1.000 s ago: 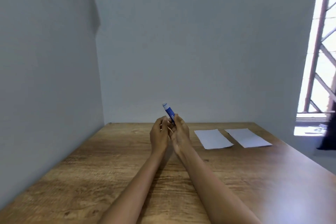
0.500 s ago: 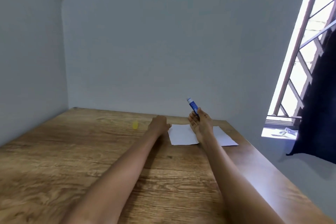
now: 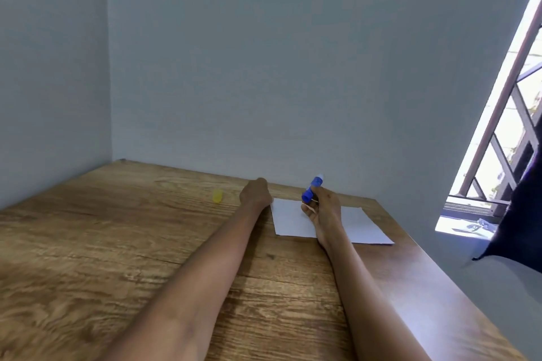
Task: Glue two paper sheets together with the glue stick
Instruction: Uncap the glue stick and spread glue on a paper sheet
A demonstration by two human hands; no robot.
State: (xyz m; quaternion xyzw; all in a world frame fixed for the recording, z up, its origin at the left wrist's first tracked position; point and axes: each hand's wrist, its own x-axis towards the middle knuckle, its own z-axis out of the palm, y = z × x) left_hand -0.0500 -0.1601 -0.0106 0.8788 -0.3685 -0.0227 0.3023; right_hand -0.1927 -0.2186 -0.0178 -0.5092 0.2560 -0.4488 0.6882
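Observation:
Two white paper sheets lie side by side at the far right of the wooden table (image 3: 117, 258): the left sheet (image 3: 289, 218) and the right sheet (image 3: 362, 226). My right hand (image 3: 324, 208) hovers over them, shut on a blue glue stick (image 3: 312, 188) whose white tip points up and right. The stick's yellow cap (image 3: 217, 196) lies on the table to the left. My left hand (image 3: 255, 192) rests curled on the table at the left sheet's far left corner, holding nothing that I can see.
Grey walls close the table at the back and left. The table's right edge (image 3: 440, 278) drops off toward a barred window (image 3: 504, 138) and a dark curtain (image 3: 519, 214).
A second ago both hands held the glue stick together in front of me. The cap now lies on the table, the left hand has dropped beside the paper, and the right hand has tilted the stick over the sheets.

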